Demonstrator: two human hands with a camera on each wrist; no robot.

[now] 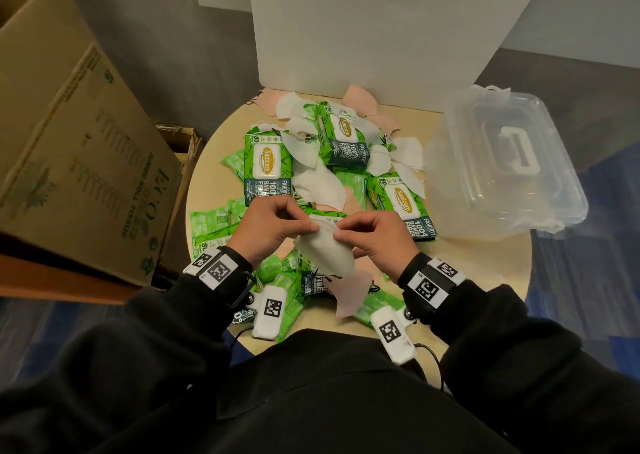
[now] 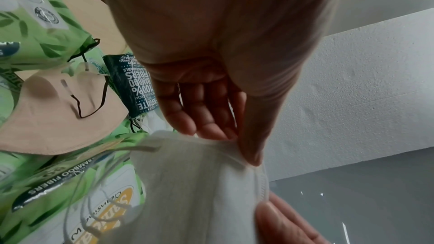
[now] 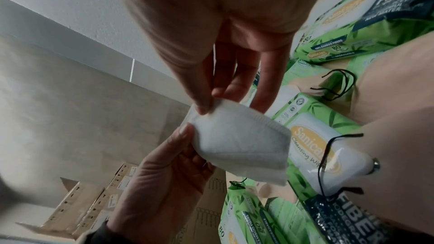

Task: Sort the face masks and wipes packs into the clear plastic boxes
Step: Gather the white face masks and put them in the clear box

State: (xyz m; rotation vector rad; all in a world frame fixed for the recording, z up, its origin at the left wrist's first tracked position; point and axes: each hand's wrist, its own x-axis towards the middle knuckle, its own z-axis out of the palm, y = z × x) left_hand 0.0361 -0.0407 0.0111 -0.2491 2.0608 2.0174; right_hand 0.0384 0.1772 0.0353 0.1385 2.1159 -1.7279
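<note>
Fingers (image 3: 202, 107) of the right hand (image 1: 375, 242) pinch one top corner of a white face mask (image 1: 327, 252), and the left hand (image 1: 273, 228) pinches the other — thumb and forefinger clamped on the fabric, the mask lifted just above the pile. Its ear loops are hard to make out; in the left wrist view they blur into thin pale lines. Beneath lie green wipes packs (image 1: 266, 166) mixed with white and pink masks (image 1: 360, 101), several half buried, some hidden under the wrists. To the right on the round tabletop (image 1: 485, 273) sits a clear plastic box (image 1: 509, 162), lid with its handle on top, its far side cut by a white board (image 1: 363, 27); what it holds I cannot tell. A cardboard carton (image 1: 76, 148) stands at left.
</note>
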